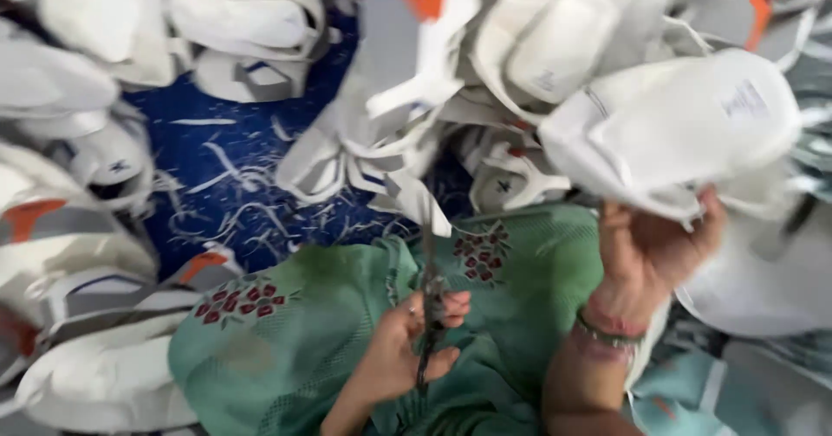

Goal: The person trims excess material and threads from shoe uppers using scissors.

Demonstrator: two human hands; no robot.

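The left hand (407, 349) is closed around a pair of dark, slim metal scissors (429, 302), fingers through or over the handles and blades pointing up and away from the body; motion blur hides whether the blades are parted. To its right and higher, the right hand (654, 245), with a beaded band (607, 332) at the wrist, pinches the lower edge of a white, curved synthetic shoe-upper piece (685, 124) and holds it lifted, apart from the scissors.

Both hands work over a green mesh cloth embroidered with red flowers (286, 349), which covers the lap just beneath the grips. By the look of it this is the trimming stage: one piece raised and the blades not yet on it. A clean cut would call for bringing that piece's edge down and left to the blade tips, or lifting the scissors to it.

Room is tight. Straight beyond the scissors hangs a tangle of white, grey and orange cut uppers (407, 81), one of its strips dangling close to the blade tips. More stacked white uppers (69, 254) crowd the far left, and others lie under the right hand. The only open gap is up and left of the scissors, a blue floor covering (195, 111) strewn with thin white offcuts (234, 172).
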